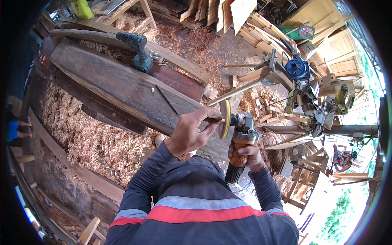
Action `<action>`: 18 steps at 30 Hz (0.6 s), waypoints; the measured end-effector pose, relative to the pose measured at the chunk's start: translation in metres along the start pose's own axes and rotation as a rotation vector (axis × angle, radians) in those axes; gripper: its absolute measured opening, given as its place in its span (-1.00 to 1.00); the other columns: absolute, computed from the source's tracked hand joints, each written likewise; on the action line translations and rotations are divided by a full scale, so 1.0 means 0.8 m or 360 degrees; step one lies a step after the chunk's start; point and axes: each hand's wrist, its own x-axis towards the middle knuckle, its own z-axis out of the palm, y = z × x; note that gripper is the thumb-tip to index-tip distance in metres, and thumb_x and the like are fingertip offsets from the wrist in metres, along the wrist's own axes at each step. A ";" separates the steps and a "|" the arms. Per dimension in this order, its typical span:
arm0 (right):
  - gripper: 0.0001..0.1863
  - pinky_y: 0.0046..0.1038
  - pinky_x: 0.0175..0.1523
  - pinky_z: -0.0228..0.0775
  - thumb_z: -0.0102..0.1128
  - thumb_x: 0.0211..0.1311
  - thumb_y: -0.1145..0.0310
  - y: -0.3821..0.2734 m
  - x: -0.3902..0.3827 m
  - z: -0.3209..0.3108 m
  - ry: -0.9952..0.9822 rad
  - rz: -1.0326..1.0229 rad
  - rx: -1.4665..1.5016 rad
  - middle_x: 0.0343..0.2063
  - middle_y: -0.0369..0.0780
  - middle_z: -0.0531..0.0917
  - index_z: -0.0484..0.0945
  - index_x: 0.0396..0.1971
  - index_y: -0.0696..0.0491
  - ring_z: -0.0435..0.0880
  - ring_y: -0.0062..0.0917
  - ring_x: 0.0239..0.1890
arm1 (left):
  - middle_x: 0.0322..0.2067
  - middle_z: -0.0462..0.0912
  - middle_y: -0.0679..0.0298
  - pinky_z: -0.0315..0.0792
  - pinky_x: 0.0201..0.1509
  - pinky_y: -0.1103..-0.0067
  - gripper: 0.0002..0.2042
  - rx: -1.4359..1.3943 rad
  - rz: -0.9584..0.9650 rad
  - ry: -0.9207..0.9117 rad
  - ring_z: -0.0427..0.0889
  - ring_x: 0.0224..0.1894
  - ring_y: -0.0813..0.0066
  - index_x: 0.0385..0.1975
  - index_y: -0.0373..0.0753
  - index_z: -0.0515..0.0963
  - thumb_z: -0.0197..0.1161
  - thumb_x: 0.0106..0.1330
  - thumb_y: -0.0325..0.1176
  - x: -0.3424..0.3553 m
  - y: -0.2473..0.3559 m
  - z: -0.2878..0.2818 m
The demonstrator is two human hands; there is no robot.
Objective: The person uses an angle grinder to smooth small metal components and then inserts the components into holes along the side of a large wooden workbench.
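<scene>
My right hand is wrapped round the orange and black body of an angle grinder. The grinder's head points away from me, and its round yellow-edged sanding pad faces left. My left hand is closed in a pinch against the pad's face near its middle. A small pale bit shows at the fingertips, too small to name. Beyond my hands lies a thick dark wooden plank. On it rest a thin dark stick and a small white piece.
A cordless drill stands at the plank's far side. Wood shavings cover the floor at left. A blue machine, scrap wood and leaning boards fill the right and back. Another person is at far right.
</scene>
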 end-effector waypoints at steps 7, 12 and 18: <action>-0.45 -0.30 -0.22 0.59 0.38 -0.16 0.47 0.000 0.000 0.002 0.0034 0.0024 -0.0020 -0.36 -0.12 0.64 0.50 -0.04 0.20 0.70 -0.30 -0.37 | -0.19 0.76 0.15 0.64 -0.01 0.55 -0.76 0.0001 -0.0002 0.0011 0.77 -0.10 0.43 -0.11 -0.34 0.59 0.37 0.24 -0.62 -0.003 -0.003 -0.004; -0.45 -0.30 -0.21 0.60 0.37 -0.17 0.47 -0.002 -0.001 0.007 0.0041 0.0032 -0.0044 -0.36 -0.12 0.64 0.50 -0.04 0.20 0.70 -0.30 -0.37 | -0.20 0.75 0.15 0.62 0.03 0.55 -0.77 -0.0195 -0.0182 0.0009 0.74 -0.09 0.47 -0.10 -0.41 0.58 0.36 0.25 -0.62 -0.005 0.000 -0.009; -0.46 -0.30 -0.21 0.59 0.38 -0.17 0.45 -0.005 -0.003 0.004 0.0067 0.0037 -0.0035 -0.37 -0.13 0.64 0.51 -0.05 0.20 0.70 -0.31 -0.36 | -0.17 0.74 0.13 0.61 0.09 0.57 -0.73 -0.0539 -0.0457 0.0040 0.73 -0.06 0.45 -0.05 -0.43 0.55 0.34 0.26 -0.65 -0.002 -0.005 -0.013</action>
